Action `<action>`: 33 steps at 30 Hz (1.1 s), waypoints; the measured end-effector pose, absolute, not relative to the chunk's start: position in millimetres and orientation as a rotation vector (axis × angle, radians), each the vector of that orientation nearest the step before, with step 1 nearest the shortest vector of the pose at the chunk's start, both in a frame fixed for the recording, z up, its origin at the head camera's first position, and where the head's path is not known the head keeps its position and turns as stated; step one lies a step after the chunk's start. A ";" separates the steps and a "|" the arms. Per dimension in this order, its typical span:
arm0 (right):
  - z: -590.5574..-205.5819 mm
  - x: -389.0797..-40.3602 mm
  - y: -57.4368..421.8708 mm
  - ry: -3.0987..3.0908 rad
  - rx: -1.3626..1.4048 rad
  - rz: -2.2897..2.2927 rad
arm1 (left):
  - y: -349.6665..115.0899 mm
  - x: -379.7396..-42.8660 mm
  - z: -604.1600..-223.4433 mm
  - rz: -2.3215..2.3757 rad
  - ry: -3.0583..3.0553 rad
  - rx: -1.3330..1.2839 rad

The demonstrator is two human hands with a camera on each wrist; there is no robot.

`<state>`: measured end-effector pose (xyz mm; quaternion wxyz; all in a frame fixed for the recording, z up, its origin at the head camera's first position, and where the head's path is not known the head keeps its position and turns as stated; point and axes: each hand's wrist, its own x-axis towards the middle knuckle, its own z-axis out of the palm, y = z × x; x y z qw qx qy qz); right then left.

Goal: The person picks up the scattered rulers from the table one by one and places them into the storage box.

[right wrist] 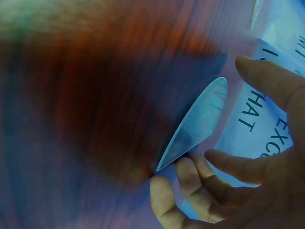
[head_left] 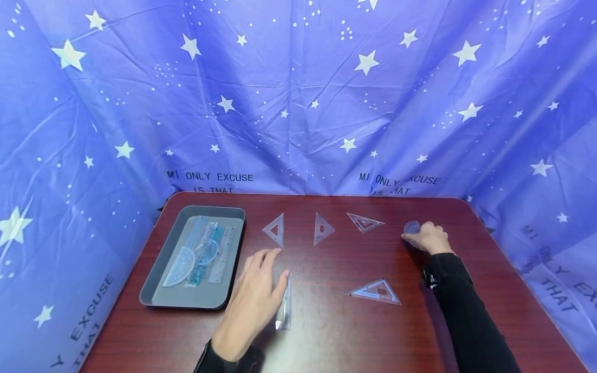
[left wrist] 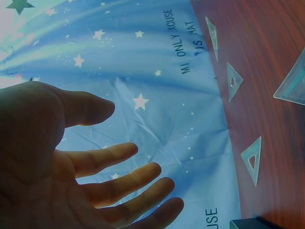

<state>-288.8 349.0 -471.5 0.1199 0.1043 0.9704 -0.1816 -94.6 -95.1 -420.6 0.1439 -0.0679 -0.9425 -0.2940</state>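
My right hand [head_left: 429, 238] is at a clear protractor [head_left: 412, 227] near the back right of the table. In the right wrist view its fingertips are at the straight edge of the protractor [right wrist: 195, 126], while the thumb stands apart from it. My left hand [head_left: 256, 300] hovers with spread fingers over the front middle, holding nothing, and partly hides a clear piece [head_left: 283, 311] beneath it. Three small set squares lie along the back: one on the left [head_left: 274, 231], one in the middle [head_left: 323, 229] and one on the right [head_left: 365, 223]. A larger set square [head_left: 377, 291] lies front right.
A grey tray [head_left: 156, 280] stands on the left of the dark red wooden table [head_left: 326, 342]. Inside it lie clear protractors [head_left: 180, 267] and rulers [head_left: 222, 254], overlapping. A blue star-patterned curtain [head_left: 289, 129] surrounds the table's back and sides.
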 end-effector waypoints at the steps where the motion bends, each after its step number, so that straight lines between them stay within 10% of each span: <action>1: -470.0 -290.1 347.1 2.827 0.318 -0.518 | -95.1 -94.4 -420.5 -0.849 -2.717 -0.193; 20: -530.3 -343.4 392.9 2.796 0.412 -0.594 | -100.7 -90.2 -423.7 -0.846 -2.695 -0.172; 33: -475.6 -300.9 368.8 2.700 0.313 -0.948 | -99.8 -89.3 -423.5 -0.896 -2.724 -0.164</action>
